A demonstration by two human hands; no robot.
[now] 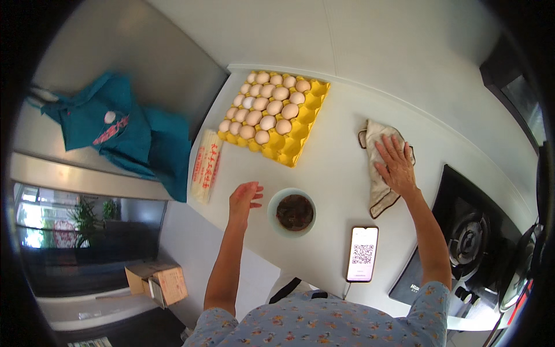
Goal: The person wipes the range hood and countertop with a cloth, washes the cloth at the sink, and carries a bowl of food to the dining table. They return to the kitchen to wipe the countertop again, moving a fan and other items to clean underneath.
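Note:
My right hand (396, 167) lies flat, fingers spread, on a beige cloth (378, 191) with a dark brown border. The cloth is spread on the white countertop (329, 173), left of the gas stove. Over the counter, my left hand (247, 199) is held with its fingers slightly apart and nothing in them. Just to its right stands a pale bowl (270, 217) holding dark liquid with dark pieces in it (295, 211). Beyond both, a yellow egg tray (288, 152) carries many eggs (274, 107), with bare cups along its right side and front corner.
A pack of dried noodles (206, 167) lies by the counter's left edge. Near my body is a lit phone (362, 253) with a cord. A black gas stove (466, 238) occupies the right. Teal cloth bags (125, 130) hang at left, above a cardboard box (169, 282).

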